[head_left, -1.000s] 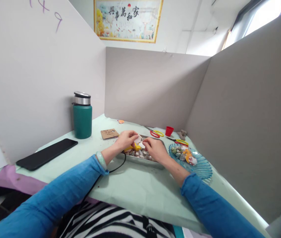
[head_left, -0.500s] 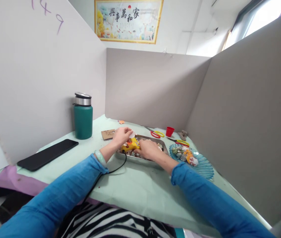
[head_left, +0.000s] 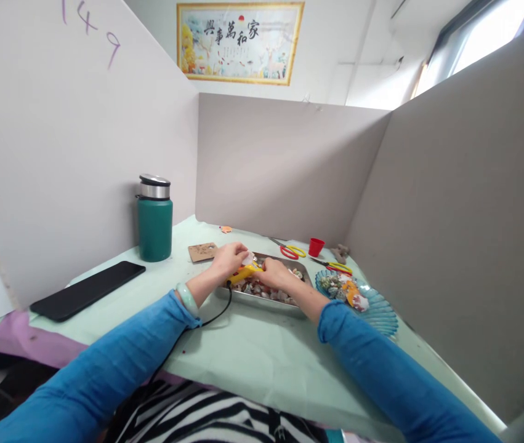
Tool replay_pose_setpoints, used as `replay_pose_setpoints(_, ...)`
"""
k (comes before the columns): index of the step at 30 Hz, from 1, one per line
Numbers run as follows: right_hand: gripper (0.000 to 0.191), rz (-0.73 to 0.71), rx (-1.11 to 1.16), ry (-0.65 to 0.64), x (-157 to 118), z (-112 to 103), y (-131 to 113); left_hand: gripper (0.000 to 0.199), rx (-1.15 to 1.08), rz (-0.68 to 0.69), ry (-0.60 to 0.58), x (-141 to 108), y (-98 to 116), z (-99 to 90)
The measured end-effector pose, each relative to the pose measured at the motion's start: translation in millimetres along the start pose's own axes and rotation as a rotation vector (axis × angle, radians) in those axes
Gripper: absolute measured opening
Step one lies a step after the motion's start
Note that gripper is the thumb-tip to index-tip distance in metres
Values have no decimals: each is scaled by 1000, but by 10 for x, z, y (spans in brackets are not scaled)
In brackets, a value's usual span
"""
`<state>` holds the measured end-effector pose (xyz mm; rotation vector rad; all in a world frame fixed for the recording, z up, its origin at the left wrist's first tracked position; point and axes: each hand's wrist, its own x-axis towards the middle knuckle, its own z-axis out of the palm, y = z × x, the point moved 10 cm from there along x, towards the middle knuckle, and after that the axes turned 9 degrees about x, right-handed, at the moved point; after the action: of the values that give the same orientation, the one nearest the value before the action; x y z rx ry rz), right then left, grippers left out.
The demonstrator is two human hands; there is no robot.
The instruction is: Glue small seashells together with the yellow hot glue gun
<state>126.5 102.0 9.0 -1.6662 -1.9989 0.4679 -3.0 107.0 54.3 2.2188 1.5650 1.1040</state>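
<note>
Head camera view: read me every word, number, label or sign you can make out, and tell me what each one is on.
"149": purple handwriting on the left panel, the first digit cut off by the picture's top edge.
"家和萬事興": read right to left, on the framed wall picture; the lines beneath are too small to read.
Brown card: dark marks, too small to read.
Yellow corded tool: no readable lettering.

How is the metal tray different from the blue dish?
Colour: the tray is silvery, while the blue dish is blue and looks see-through.
Shape: the tray has straight sides, while the blue dish is ridged like a seashell, with a wavy edge.
Place: the tray sits in the middle, while the blue dish is to its right.
Both hold small pieces and rest on the pale green tablecloth.
</note>
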Motion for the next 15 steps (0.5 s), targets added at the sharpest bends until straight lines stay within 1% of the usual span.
replay_pose_setpoints(2, 22, 55, 160, -1, 20, 10, 75, 13, -38, 21, 14, -6, 38, -17)
replay_pose_setpoints(4, 17, 115, 342, 45, 36, -14, 154, 12, -123, 8, -6, -20, 49, -3)
replay_pose_setpoints(6, 22, 152, 522, 132, 42, -77, 215, 12, -281, -41, -59, -42, 30, 52)
replay_pose_setpoints(8, 31, 161, 661, 219, 35, -154, 245, 16, -519, -107, -141, -75, 17, 144)
replay_pose_setpoints(9, 34, 159, 711, 260, 24, -199, 251, 22, -645, -134, -188, -94, 29, 196)
replay_pose_setpoints(10, 35, 145, 749, 302, 9, -251, 244, 27, -771, -144, -204, -105, 57, 214)
replay_pose_setpoints(11, 35, 126, 781, 346, -11, -310, 235, 32, -879, -125, -217, -110, 114, 218)
replay_pose_setpoints(13, 34, 61, 828, 432, -65, -441, 191, 37, -1015, -86, -215, -112, 228, 201)
replay_pose_setpoints(15, 33, -11, 846, 503, -131, -570, 135, 37, -1086, -35, -197, -110, 359, 170)
